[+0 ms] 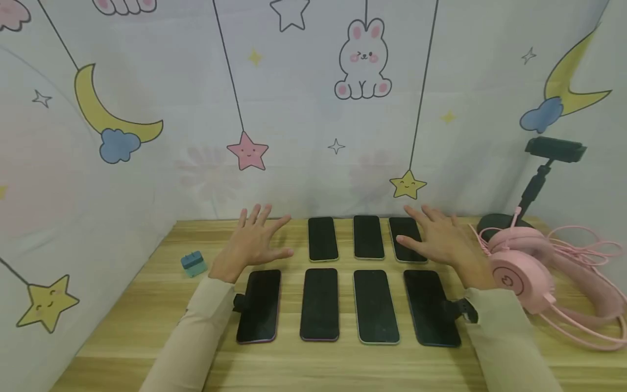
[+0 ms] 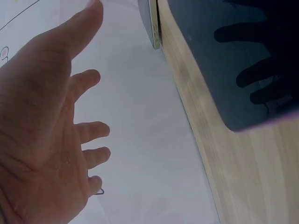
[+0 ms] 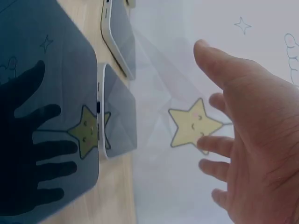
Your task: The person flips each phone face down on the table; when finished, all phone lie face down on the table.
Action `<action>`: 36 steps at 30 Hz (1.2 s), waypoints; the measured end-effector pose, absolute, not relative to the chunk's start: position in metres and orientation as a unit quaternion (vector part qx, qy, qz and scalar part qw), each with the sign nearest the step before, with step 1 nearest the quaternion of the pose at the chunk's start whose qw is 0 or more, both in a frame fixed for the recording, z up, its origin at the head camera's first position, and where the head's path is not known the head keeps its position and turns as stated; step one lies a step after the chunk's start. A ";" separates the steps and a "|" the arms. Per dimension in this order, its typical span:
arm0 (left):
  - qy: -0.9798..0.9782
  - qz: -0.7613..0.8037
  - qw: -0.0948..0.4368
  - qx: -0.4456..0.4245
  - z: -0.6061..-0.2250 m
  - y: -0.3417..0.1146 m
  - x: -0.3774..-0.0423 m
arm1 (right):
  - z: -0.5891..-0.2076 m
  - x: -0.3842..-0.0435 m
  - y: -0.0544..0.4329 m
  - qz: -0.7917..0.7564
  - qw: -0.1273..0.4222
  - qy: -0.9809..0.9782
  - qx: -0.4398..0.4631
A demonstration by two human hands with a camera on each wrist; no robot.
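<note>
Seven phones (image 1: 319, 305) are lying in rows at 12 and 6 o'clock, a left hand (image 1: 249, 244) at 10 and right hand (image 1: 442, 239) at 2 spreading wide, pink headphones (image 1: 539, 288) at 3 showing an emblem (image 1: 507, 281) I cannot read

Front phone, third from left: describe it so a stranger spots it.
On the table, take the nearer row. Third from left is the phone, its pale green edge unlike the purple-edged phone left of it or the blue-edged one right of it.
</note>
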State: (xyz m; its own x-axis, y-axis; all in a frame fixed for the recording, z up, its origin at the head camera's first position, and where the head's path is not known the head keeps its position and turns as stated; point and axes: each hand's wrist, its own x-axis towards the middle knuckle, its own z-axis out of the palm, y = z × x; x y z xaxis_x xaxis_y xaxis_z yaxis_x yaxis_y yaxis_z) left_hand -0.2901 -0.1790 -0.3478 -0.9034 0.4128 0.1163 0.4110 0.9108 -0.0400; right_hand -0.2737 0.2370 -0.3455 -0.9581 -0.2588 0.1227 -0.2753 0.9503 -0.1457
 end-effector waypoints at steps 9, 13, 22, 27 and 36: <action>-0.975 -0.021 0.001 -0.221 -0.338 -0.167 -0.299 | -0.340 -0.280 0.215 0.121 0.041 -0.978 0.165; -0.976 -0.029 -0.028 -0.214 -0.340 -0.161 -0.302 | -0.340 -0.285 0.202 0.137 0.029 -0.973 0.185; -0.973 -0.057 -0.071 -0.213 -0.344 -0.141 -0.309 | -0.340 -0.294 0.178 0.172 0.023 -0.957 0.231; -0.970 -0.069 -0.086 -0.216 -0.344 -0.131 -0.310 | -0.342 -0.299 0.160 0.201 0.015 -0.948 0.247; -0.963 -0.110 -0.112 -0.219 -0.351 -0.120 -0.315 | -0.345 -0.304 0.136 0.245 -0.001 -0.936 0.253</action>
State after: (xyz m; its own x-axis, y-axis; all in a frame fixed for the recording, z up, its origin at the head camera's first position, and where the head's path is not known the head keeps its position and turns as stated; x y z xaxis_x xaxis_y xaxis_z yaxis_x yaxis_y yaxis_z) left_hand -0.3150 -0.1201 -0.3507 -0.8789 0.4463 -0.1685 0.3968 0.8800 0.2610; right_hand -0.3044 0.1359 -0.3449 -0.8721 -0.4740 0.1211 -0.4727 0.7524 -0.4587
